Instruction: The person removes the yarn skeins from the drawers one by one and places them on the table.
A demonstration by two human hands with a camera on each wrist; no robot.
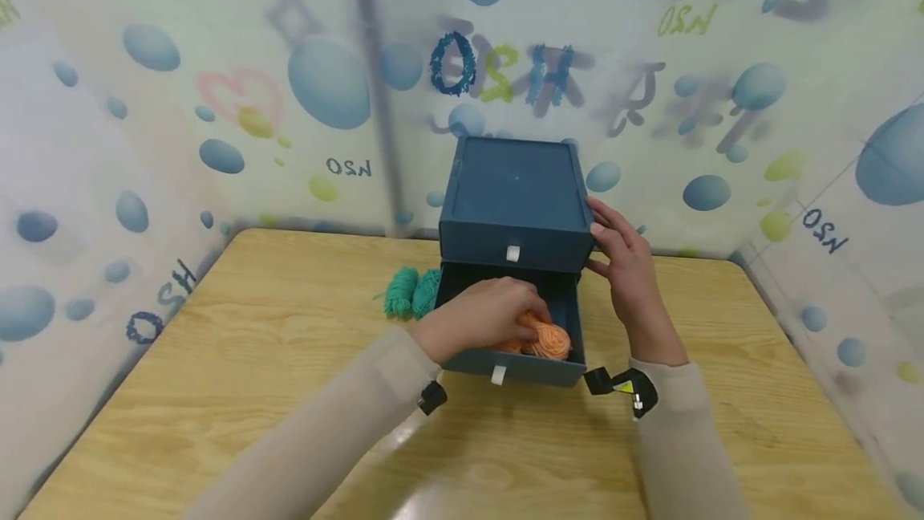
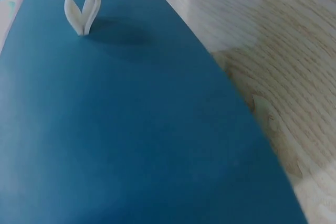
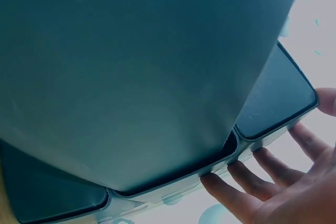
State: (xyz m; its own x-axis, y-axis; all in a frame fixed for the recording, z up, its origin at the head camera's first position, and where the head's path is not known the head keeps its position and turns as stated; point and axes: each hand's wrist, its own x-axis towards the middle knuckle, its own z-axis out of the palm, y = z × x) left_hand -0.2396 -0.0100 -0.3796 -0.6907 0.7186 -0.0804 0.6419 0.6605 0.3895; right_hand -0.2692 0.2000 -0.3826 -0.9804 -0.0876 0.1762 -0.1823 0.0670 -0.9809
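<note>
A dark blue drawer box point(image 1: 516, 183) stands at the back of the table, with a drawer point(image 1: 550, 374) pulled out below its top one. My left hand point(image 1: 498, 311) reaches over the drawer's front and grips an orange ball of yarn point(image 1: 552, 341) inside, its fingers curled over it. Part of the orange yarn is hidden under that hand. The left wrist view is filled by a blue drawer front point(image 2: 142, 119) with a white pull tab point(image 2: 84, 3). My right hand point(image 1: 631, 275) rests against the box's right side, fingers extended, fingertips point(image 3: 212, 179) along its edge.
Two green yarn skeins, one point(image 1: 399, 293) farther left and one point(image 1: 426, 294) beside the box, lie on the wooden table point(image 1: 303, 319). A patterned wall point(image 1: 303, 175) rises right behind the table. Another blue drawer front point(image 3: 52, 187) shows below the pulled-out drawer.
</note>
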